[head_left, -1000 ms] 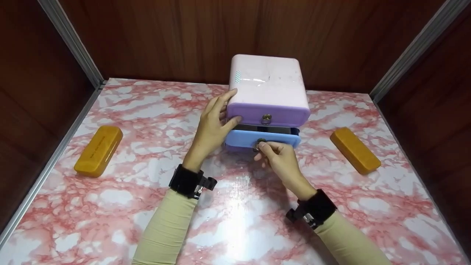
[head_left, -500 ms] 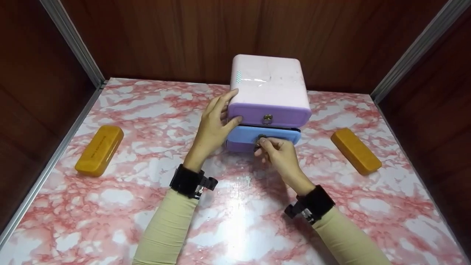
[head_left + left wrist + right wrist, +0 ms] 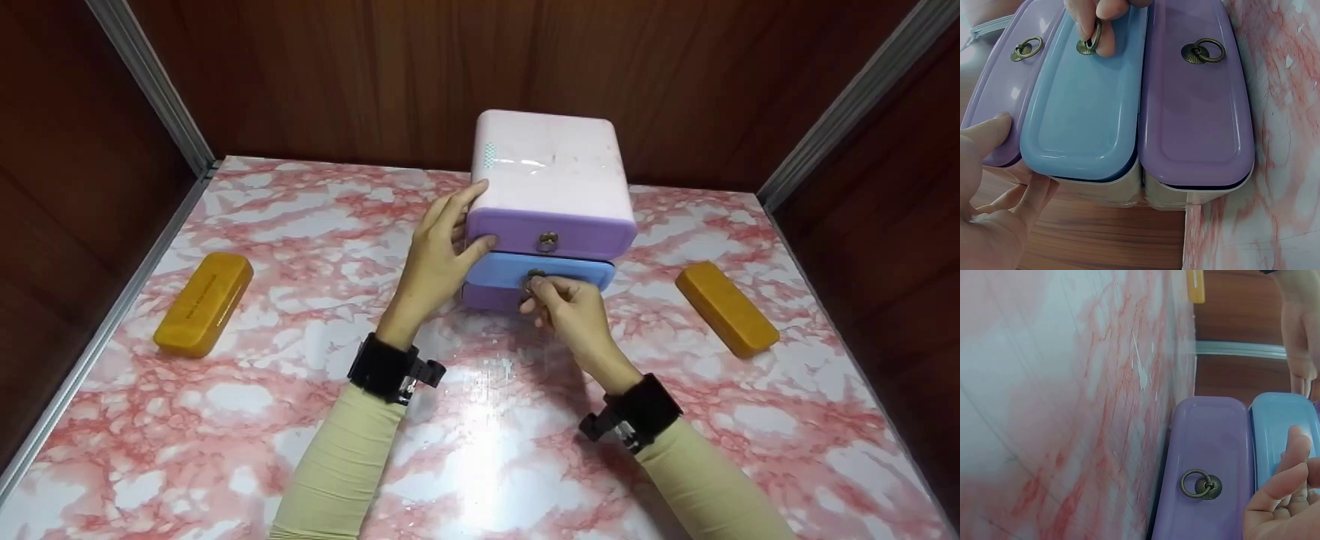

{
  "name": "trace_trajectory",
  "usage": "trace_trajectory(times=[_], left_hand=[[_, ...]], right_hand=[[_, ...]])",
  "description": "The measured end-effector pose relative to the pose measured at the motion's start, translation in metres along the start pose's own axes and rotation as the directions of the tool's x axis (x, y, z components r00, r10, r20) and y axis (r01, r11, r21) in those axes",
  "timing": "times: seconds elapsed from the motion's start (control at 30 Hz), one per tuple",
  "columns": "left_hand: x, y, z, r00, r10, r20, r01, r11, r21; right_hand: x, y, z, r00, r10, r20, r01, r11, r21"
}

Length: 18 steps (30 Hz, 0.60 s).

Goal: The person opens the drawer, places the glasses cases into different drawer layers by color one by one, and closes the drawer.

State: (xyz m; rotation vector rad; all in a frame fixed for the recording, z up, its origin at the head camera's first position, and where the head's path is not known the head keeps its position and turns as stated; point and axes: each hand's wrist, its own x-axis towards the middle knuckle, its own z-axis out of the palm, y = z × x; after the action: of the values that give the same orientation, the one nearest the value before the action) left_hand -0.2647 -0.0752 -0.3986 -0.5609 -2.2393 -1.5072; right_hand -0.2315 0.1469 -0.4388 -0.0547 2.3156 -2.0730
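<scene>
A three-tier mini drawer cabinet (image 3: pixel 551 161) has a pale pink top, a purple top drawer (image 3: pixel 510 231), a blue middle drawer (image 3: pixel 499 270) and a purple bottom drawer (image 3: pixel 1199 118). My left hand (image 3: pixel 435 259) holds the cabinet at its left front corner, thumb on the purple top front and fingers along the side. My right hand (image 3: pixel 577 319) pinches the blue drawer's brass ring pull (image 3: pixel 1095 39) between thumb and fingers. The blue front sits close against the cabinet. Brass rings also hang on the top drawer and on the bottom one (image 3: pixel 1199 485).
On the left of the red-and-white marbled table (image 3: pixel 480 450) lies a mustard-yellow oblong case (image 3: pixel 204 304); a similar case (image 3: pixel 726 309) lies on the right. Dark wood panels (image 3: pixel 360 75) with metal corner strips enclose the back and sides.
The blue drawer has slid inward, and the gap above its front has closed. My right hand has moved with it, still pinching the ring. My left hand keeps its place.
</scene>
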Motion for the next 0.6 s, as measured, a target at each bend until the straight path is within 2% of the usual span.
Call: trace_trajectory(times=[0.13, 0.6], left_hand=[[0.0003, 0.0009, 0.0002, 1.000, 0.013, -0.010, -0.013, 1.000, -0.002], [0.0003, 0.0046, 0.0025, 0.999, 0.002, -0.034, -0.004, 0.998, -0.056]], right_hand=[[0.0013, 0.0002, -0.0004, 1.000, -0.007, -0.007, 0.007, 1.000, -0.017], [0.0035, 0.0024, -0.0005, 1.000, -0.018, -0.020, 0.017, 0.999, -0.050]])
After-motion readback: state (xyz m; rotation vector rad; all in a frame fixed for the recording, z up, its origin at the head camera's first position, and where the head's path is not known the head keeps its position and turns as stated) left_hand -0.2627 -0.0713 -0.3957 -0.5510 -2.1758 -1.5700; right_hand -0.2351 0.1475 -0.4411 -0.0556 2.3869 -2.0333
